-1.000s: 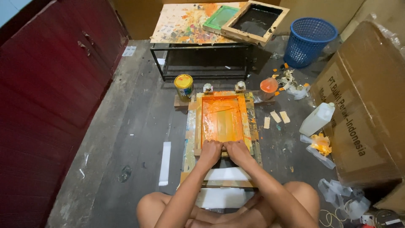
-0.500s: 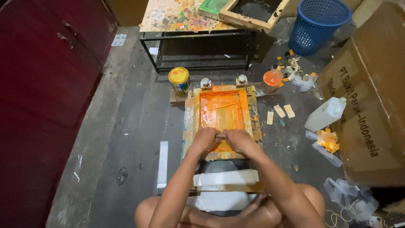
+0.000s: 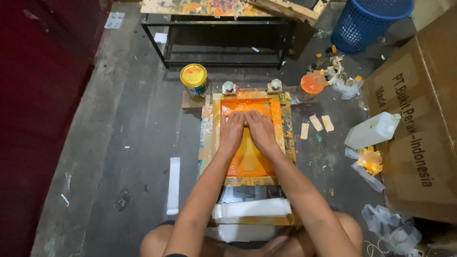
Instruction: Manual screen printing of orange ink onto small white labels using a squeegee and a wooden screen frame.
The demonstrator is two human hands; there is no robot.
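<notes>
A wooden printing screen frame [image 3: 206,143] lies flat on the floor, its mesh [image 3: 250,162] coated in orange ink. My left hand [image 3: 232,132] and my right hand [image 3: 260,132] press side by side at the far end of the mesh. They grip an ink-covered squeegee that is mostly hidden under the fingers. Two metal hinge clamps [image 3: 229,87] hold the frame's far edge. White sheets [image 3: 252,208] lie stacked at the near end, just in front of my knees.
A yellow paint can [image 3: 194,81] stands at the frame's far left corner and an orange ink cup [image 3: 312,83] at its far right. To the right are a white jug [image 3: 373,131], a cardboard box [image 3: 419,119] and a blue basket [image 3: 369,21]. A metal-legged table [image 3: 223,28] stands behind, a dark red wall [image 3: 38,95] at left.
Both hands have slid together from the near edge of the screen to its far end, spreading orange ink along the mesh. The view has tilted down and closer.
</notes>
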